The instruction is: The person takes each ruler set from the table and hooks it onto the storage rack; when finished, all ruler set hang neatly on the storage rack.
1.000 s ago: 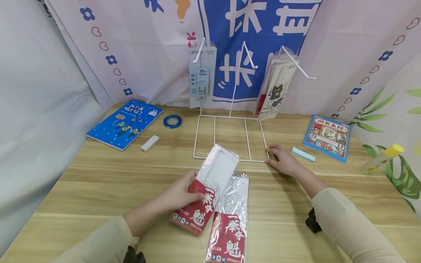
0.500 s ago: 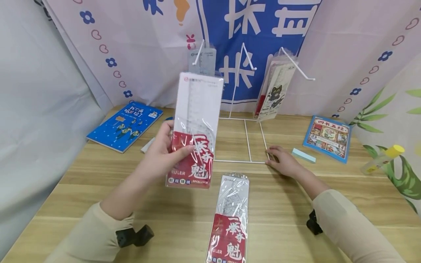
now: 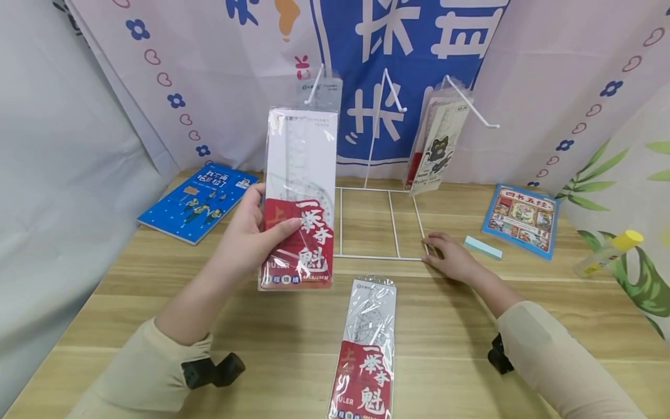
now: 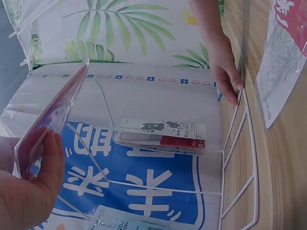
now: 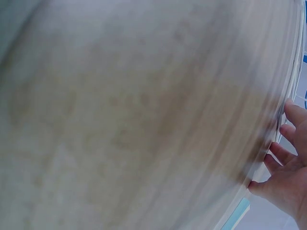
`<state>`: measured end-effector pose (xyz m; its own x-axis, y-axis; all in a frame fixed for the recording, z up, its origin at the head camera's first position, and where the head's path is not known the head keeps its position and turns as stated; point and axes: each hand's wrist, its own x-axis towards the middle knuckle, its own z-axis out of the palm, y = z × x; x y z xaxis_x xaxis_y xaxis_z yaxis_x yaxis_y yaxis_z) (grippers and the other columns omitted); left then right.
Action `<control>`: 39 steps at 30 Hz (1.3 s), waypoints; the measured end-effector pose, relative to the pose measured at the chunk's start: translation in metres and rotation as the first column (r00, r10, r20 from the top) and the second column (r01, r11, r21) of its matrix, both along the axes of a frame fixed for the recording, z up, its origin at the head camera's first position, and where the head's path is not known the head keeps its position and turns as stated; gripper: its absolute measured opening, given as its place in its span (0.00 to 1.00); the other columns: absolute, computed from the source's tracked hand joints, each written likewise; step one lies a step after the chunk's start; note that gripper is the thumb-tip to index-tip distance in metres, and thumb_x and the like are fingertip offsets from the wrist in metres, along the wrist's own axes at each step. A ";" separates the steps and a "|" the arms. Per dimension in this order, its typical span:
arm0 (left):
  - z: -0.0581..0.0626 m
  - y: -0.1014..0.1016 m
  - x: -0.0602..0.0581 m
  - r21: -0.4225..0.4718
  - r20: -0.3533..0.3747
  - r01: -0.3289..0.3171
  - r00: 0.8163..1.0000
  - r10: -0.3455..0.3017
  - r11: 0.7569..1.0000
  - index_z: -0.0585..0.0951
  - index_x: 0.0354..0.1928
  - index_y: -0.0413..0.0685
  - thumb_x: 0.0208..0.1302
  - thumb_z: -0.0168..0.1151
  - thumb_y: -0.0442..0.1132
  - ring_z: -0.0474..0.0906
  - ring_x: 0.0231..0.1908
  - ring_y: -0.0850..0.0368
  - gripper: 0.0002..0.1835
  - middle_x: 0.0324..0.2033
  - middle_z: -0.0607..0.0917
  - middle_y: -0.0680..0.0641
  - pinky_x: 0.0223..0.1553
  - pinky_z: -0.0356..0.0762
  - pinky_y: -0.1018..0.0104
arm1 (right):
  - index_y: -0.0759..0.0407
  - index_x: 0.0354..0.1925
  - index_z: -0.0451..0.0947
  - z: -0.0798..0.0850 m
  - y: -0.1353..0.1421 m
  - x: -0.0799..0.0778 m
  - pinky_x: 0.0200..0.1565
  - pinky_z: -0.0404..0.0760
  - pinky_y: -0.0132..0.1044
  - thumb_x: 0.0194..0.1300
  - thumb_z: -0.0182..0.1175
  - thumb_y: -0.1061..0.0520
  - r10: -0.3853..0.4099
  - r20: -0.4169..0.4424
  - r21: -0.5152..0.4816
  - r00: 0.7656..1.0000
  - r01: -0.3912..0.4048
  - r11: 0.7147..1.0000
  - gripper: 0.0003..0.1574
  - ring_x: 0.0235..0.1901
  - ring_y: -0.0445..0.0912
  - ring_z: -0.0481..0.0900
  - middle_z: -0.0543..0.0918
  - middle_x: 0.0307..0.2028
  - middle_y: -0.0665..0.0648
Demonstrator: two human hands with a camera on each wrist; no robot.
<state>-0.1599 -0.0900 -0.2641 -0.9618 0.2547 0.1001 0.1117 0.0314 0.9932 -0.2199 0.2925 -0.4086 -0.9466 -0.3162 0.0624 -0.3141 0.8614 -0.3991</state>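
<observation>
My left hand (image 3: 246,233) grips a packaged ruler set (image 3: 303,157), with a white top and red lower part, its thumb across the front. The package is held up before the left hook of a white wire display rack (image 3: 379,258), overlapping a pale blue ruler package (image 3: 335,96) hanging there. In the left wrist view this ruler set (image 4: 53,105) shows nearly edge-on. A matching ruler set (image 3: 369,349) lies flat near the table's front. My right hand (image 3: 451,256) holds the rack's front right base corner between thumb and fingers.
Cat-printed ruler sets (image 3: 442,139) hang on the rack's right hook. A blue book (image 3: 201,201) lies at left; a smaller book (image 3: 523,218), a light blue box (image 3: 483,247) and a glue stick (image 3: 609,253) are at right. A printed curtain (image 3: 523,116) stands behind.
My left hand has lifted one ruler set off the table, away from its twin, and turned it upright toward the left hook. My right hand has stayed at the rack's corner.
</observation>
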 end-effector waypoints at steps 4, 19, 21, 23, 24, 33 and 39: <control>-0.001 0.000 0.000 0.021 0.010 0.001 1.000 -0.001 1.000 0.52 0.61 0.48 0.62 0.56 0.36 0.78 0.43 0.48 0.30 0.51 0.73 0.40 0.37 0.79 0.57 | 0.72 0.56 0.66 0.000 0.000 0.000 0.58 0.57 0.59 0.61 0.57 0.56 0.003 0.003 0.005 1.000 -0.003 1.000 0.30 0.56 0.68 0.60 0.63 0.57 0.74; 0.001 0.002 -0.011 -0.013 0.074 -0.030 0.997 0.031 0.999 0.52 0.62 0.49 0.61 0.57 0.39 0.79 0.42 0.48 0.32 0.50 0.73 0.41 0.36 0.80 0.57 | 0.71 0.58 0.65 -0.003 0.001 -0.002 0.59 0.57 0.58 0.61 0.57 0.55 -0.004 0.017 0.009 1.000 0.004 1.000 0.31 0.57 0.67 0.60 0.62 0.58 0.73; -0.001 0.002 -0.018 -0.014 0.095 -0.040 0.995 0.042 0.999 0.52 0.62 0.49 0.61 0.57 0.40 0.78 0.42 0.48 0.32 0.51 0.72 0.41 0.36 0.80 0.57 | 0.72 0.58 0.65 -0.002 0.001 -0.002 0.59 0.57 0.58 0.61 0.57 0.55 -0.004 0.015 0.008 1.000 0.004 1.000 0.31 0.57 0.68 0.59 0.62 0.58 0.73; -0.004 0.003 -0.027 0.005 0.108 -0.050 0.993 0.049 0.999 0.53 0.62 0.50 0.62 0.56 0.39 0.77 0.44 0.47 0.31 0.52 0.71 0.42 0.36 0.80 0.57 | 0.72 0.58 0.65 -0.002 0.001 -0.002 0.58 0.57 0.58 0.62 0.57 0.56 -0.003 0.013 0.007 1.000 0.003 1.000 0.30 0.57 0.68 0.59 0.62 0.58 0.74; -0.006 0.003 -0.033 0.020 0.112 -0.058 0.992 0.055 0.998 0.54 0.62 0.50 0.62 0.56 0.39 0.76 0.45 0.48 0.30 0.53 0.71 0.43 0.37 0.80 0.56 | 0.72 0.57 0.65 -0.002 0.001 -0.001 0.58 0.57 0.58 0.62 0.57 0.56 -0.002 0.013 0.006 1.000 0.002 1.000 0.30 0.56 0.68 0.59 0.62 0.58 0.74; -0.023 0.013 -0.087 0.046 0.080 -0.103 0.992 0.099 0.994 0.58 0.61 0.49 0.63 0.53 0.37 0.74 0.46 0.48 0.25 0.52 0.71 0.43 0.39 0.79 0.59 | 0.71 0.58 0.65 -0.001 0.002 0.000 0.58 0.57 0.59 0.62 0.57 0.55 -0.001 0.006 0.004 1.000 0.001 1.000 0.30 0.56 0.68 0.60 0.62 0.58 0.73; -0.037 0.019 -0.120 0.050 0.086 -0.127 0.989 0.122 0.991 0.63 0.58 0.45 0.63 0.54 0.37 0.75 0.45 0.49 0.22 0.51 0.74 0.41 0.40 0.79 0.62 | 0.72 0.57 0.65 -0.002 0.002 0.000 0.58 0.58 0.58 0.61 0.57 0.56 0.003 -0.002 0.002 1.000 -0.003 1.000 0.30 0.56 0.68 0.60 0.63 0.57 0.74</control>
<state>-0.2800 -0.0708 -0.3012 -0.9912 0.1289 0.0298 0.0281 -0.0153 0.9995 -0.2197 0.2943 -0.4103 -0.9457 -0.3189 0.0637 -0.3172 0.8615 -0.3966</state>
